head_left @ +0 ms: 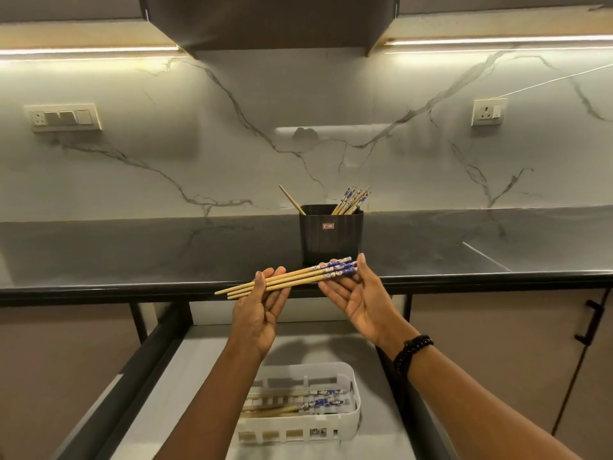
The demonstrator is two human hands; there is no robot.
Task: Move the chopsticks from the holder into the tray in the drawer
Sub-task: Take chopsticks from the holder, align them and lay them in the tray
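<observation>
A bundle of several wooden chopsticks (295,279) with blue-and-white patterned ends lies level in the air above the open drawer. My left hand (257,310) pinches its plain end, thumb on top and fingers beneath. My right hand (360,298) supports the patterned end on straight fingers, with the thumb up against the tips. Behind them a black ribbed holder (331,239) stands on the counter with more chopsticks (351,200) leaning in it. Below, a white slotted tray (353,415) in the drawer holds several chopsticks (298,401) lying lengthwise.
The dark counter (132,254) runs the full width, backed by a marble wall with sockets (63,117). The open drawer (185,370) has dark side rails and a grey floor. A cabinet door with a black handle (592,322) is at the right.
</observation>
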